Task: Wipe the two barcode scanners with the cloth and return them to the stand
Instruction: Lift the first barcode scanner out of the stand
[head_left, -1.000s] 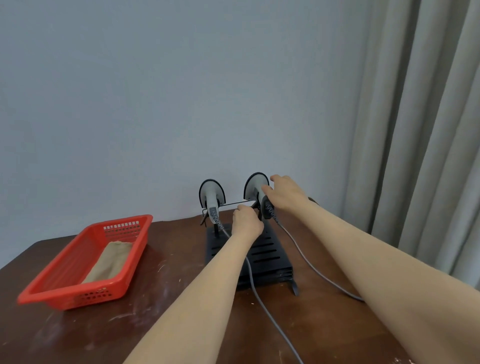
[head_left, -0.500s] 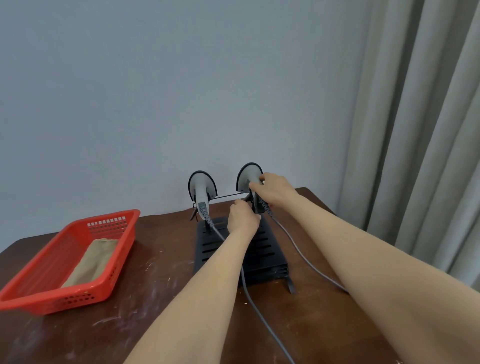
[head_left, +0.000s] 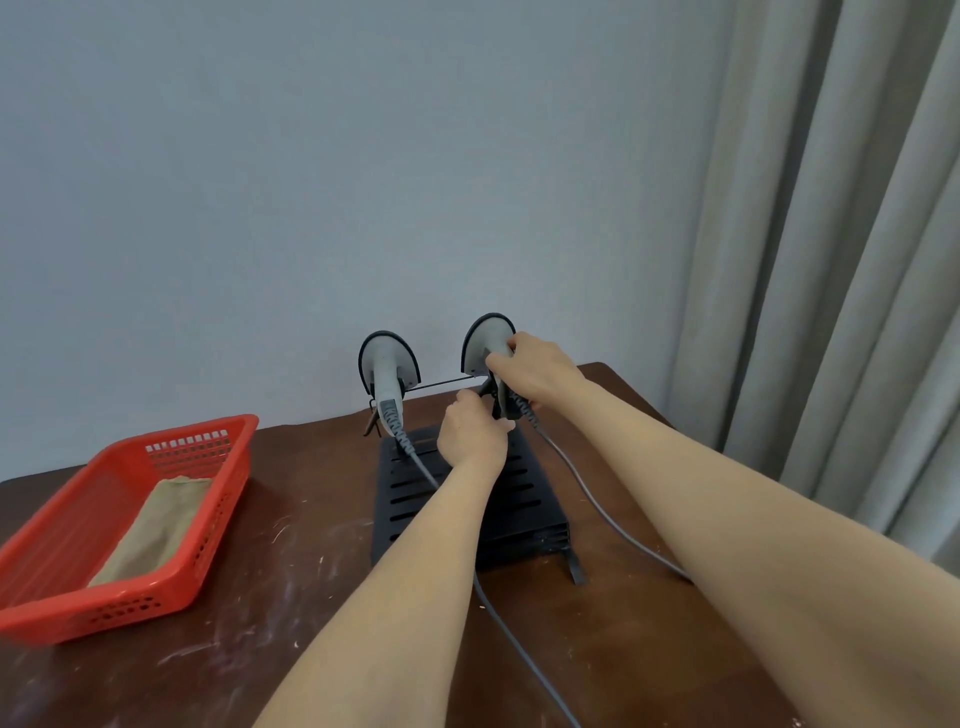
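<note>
Grip (head_left: 535, 371) of right arm (head_left: 727, 499) round scanner (head_left: 485, 340)

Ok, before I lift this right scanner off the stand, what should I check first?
1. Right hand grips the right scanner: ok.
2. Left hand steadying the stand: cannot tell; its curled fingers hide what they hold.
3. Right scanner's cable trails loose across the table: ok.
4. Left scanner seated on the stand: ok.
5. Cloth ready in the red basket: ok.
</note>
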